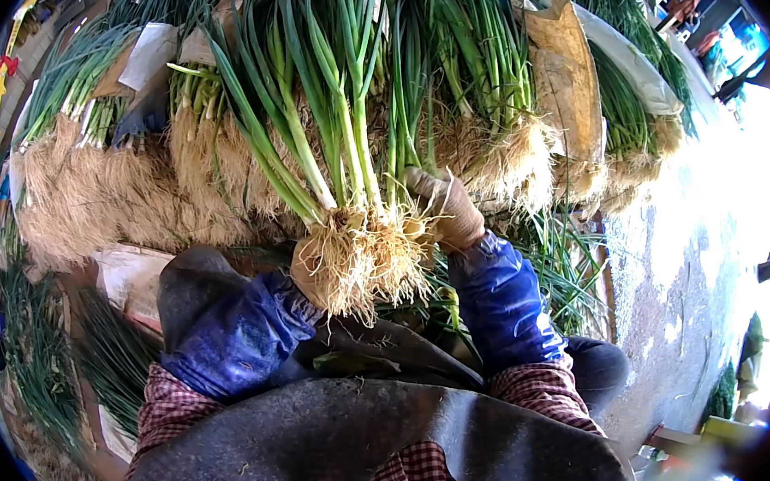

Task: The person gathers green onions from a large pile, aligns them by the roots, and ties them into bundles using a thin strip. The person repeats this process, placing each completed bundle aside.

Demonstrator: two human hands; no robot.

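Note:
A bunch of green onions (358,161) with pale, tangled roots (369,260) stands upright between my two gloved hands. My left hand (309,271) is at the root end, mostly hidden behind the roots, and seems to support the bunch from below. Around the right side of the stems, just above the roots, curls my right hand (449,208) in a tan work glove. Both forearms wear shiny blue sleeve covers. A dark apron (379,442) covers my lap.
Piled green onions (498,77) with thick roots lie right in front, beyond my hands. Brown and white sacking (560,76) sits among them. More green onions (114,346) lie at the left. At the right is wet, bright floor (678,303). Loose leaves (563,271) lie near my right forearm.

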